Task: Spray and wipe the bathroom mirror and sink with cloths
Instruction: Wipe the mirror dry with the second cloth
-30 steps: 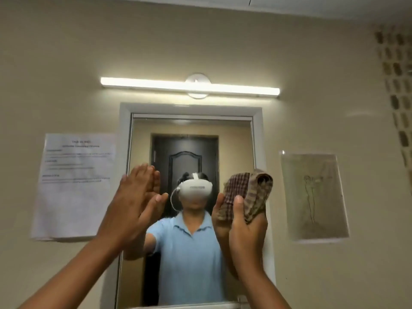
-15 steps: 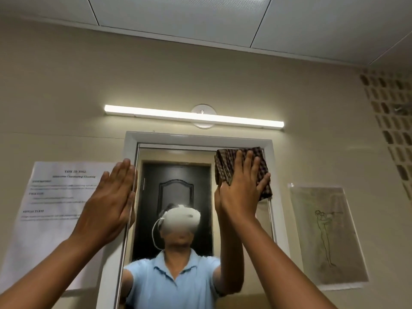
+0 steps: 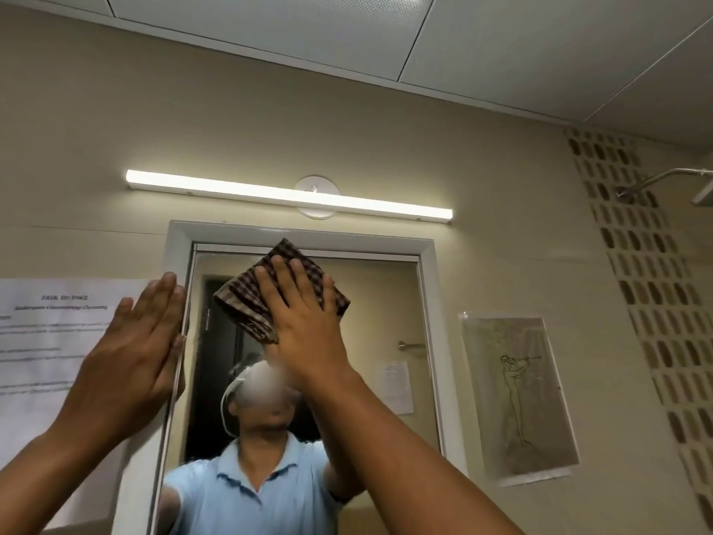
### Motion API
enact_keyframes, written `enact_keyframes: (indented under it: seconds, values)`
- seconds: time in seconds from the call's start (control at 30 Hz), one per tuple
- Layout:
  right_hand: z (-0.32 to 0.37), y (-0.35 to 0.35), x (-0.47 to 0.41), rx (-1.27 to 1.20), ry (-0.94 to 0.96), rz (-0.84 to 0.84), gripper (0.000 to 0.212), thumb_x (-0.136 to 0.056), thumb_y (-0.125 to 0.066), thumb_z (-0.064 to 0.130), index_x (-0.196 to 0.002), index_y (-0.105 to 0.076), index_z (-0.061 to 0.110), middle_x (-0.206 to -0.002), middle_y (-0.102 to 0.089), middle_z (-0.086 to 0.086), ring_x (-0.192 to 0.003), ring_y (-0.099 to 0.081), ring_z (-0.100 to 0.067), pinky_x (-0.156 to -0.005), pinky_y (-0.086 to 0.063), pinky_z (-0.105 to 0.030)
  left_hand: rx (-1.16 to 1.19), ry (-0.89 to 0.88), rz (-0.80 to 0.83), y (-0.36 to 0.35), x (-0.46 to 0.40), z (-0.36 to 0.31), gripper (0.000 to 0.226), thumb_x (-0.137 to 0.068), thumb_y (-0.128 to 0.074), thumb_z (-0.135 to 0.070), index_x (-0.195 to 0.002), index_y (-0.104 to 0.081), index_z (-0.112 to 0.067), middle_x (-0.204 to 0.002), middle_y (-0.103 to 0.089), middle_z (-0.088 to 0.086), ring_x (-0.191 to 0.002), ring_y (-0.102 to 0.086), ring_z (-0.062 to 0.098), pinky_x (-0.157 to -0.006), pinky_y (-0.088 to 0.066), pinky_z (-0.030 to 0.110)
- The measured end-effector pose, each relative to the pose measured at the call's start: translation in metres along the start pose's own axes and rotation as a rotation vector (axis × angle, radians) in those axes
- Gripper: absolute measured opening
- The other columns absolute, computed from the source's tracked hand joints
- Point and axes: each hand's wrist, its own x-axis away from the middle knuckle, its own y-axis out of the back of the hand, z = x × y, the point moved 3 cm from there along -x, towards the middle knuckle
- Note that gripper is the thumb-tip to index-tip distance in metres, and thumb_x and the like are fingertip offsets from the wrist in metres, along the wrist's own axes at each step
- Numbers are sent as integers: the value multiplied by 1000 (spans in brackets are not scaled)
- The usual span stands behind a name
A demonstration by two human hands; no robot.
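The bathroom mirror (image 3: 378,303) hangs on the beige wall in a white frame (image 3: 177,241). My right hand (image 3: 304,314) presses a brown checked cloth (image 3: 247,299) flat against the upper middle of the glass, fingers straight and spread. The cloth's top corner reaches the frame's upper edge. My left hand (image 3: 135,349) lies flat on the frame's left side, fingers straight and pointing up. The sink and any spray bottle are out of view.
A lit tube lamp (image 3: 289,195) runs above the mirror. A printed sheet (image 3: 42,341) hangs left of the frame, a drawing in plastic (image 3: 517,391) to the right. A shower head (image 3: 656,179) sticks out at far right by a patterned tile strip.
My view tilted upward. My right hand flattened onto the cloth, rose to the mirror's top right, then slid left to the upper middle. My left hand moved from the glass onto the frame.
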Motion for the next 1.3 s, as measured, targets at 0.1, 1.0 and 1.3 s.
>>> enact_keyframes:
  seconds: [0.1, 1.0, 1.3]
  values:
    - [-42, 10, 12, 7, -78, -29, 86, -91, -52, 38, -157, 3, 31, -165, 13, 4, -149, 22, -13, -119, 10, -54, 1, 1, -3, -6, 1, 3, 65, -96, -25, -32, -157, -17, -12, -166, -10, 5, -154, -9, 18, -126, -2, 33]
    - [56, -16, -43, 0, 160, -1, 69, -94, -21, 49, -157, -5, 27, -166, 2, 2, -152, 11, -18, -118, 14, -52, 73, 72, -27, 7, 5, -8, 62, -101, -34, -24, -158, -13, -15, -166, -13, 5, -153, -11, 14, -126, -11, 37]
    - [-12, 1, -19, 55, 132, 5, 79, -96, -47, 42, -157, 1, 32, -165, 11, 5, -150, 19, -13, -119, 12, -51, -18, 45, -6, 6, 6, -6, 62, -100, -26, -32, -157, -12, -12, -166, -9, 8, -154, -10, 18, -125, -7, 35]
